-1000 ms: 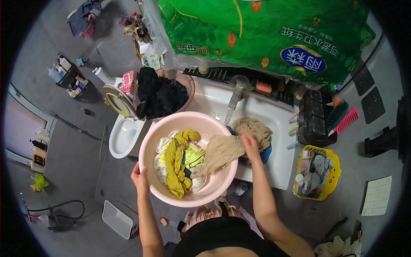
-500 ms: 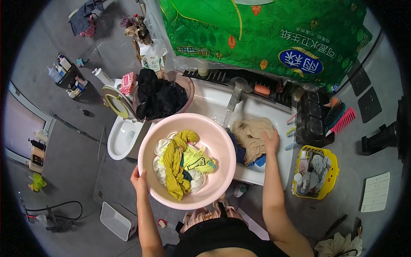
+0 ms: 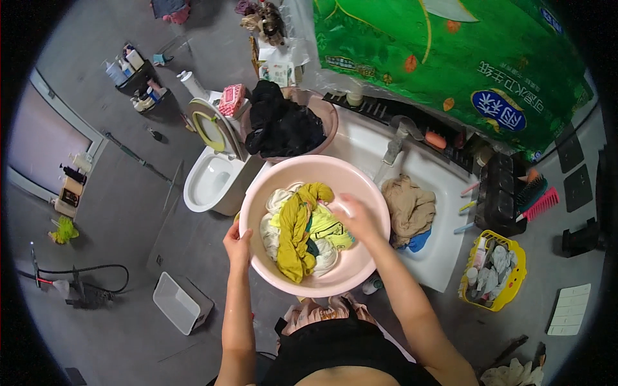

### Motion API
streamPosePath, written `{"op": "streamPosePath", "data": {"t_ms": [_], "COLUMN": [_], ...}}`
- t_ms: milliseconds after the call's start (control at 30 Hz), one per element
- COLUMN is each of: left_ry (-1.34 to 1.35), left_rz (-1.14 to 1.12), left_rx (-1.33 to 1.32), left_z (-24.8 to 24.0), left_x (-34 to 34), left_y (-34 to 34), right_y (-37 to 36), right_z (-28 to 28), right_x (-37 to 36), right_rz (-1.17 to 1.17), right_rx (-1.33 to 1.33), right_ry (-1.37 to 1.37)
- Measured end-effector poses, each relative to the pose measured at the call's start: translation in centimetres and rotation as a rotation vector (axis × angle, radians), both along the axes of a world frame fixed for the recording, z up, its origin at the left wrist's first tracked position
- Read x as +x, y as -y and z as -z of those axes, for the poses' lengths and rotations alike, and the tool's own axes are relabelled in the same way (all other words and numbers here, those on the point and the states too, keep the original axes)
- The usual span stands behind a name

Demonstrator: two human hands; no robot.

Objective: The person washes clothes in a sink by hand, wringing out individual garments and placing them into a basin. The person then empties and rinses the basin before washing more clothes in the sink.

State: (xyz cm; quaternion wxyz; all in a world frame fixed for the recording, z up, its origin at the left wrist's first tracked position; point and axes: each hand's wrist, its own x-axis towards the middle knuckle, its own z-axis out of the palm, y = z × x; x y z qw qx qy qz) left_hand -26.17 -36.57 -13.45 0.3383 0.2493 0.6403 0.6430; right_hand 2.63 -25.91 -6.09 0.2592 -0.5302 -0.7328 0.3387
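Observation:
My left hand (image 3: 238,243) grips the left rim of a pale pink basin (image 3: 360,257), thumb on the rim. Inside lie a mustard-yellow garment (image 3: 295,241), a bright yellow printed garment (image 3: 331,229) and white cloth (image 3: 268,235). My right hand (image 3: 358,219) is over the basin's right inner side, fingers stretched toward the clothes and slightly blurred; it holds nothing visible. To the right, a crumpled beige garment (image 3: 407,209) with a blue cloth (image 3: 418,242) under it lies in the white sink (image 3: 444,264), beside the faucet (image 3: 394,148).
Behind the basin stands another pink tub (image 3: 328,119) with black clothes (image 3: 283,125). A toilet (image 3: 209,183) is at left, a yellow basket (image 3: 515,283) at right. A large green package (image 3: 399,32) fills the far side. A white bin (image 3: 174,302) sits on the floor.
My right hand has left the beige garment in the sink and moved left over the pink basin. The left hand still holds the rim. The whole view has shifted.

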Motion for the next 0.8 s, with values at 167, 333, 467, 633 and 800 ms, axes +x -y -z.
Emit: {"op": "streamPosePath", "data": {"t_ms": [167,333,467,633,800], "left_ry": [0.036,0.024,0.073,0.019,-0.050], "left_rz": [-0.006,-0.080,-0.065,-0.081,-0.076], "left_rx": [0.009,0.045,-0.012,-0.006,0.000], "left_z": [-0.1,-0.5,-1.5,-0.9,-2.4], "left_x": [0.5,0.7,-0.4,-4.8,-6.1], "left_y": [0.2,0.4,0.1,0.8,0.6], "right_y": [-1.7,-3.5,-2.4,-1.1,-0.8], "right_z": [5.4,8.6,9.2,4.8,4.8], "right_x": [-7.7,-8.0,-6.8,-3.7,0.2], "right_rz": [-0.300,-0.329,-0.088,0.109,0.253], "right_rx": [-0.151,-0.405,-0.524,-0.998,-0.993], "right_ry": [0.610,0.251,-0.187,-0.974,-1.280]}}
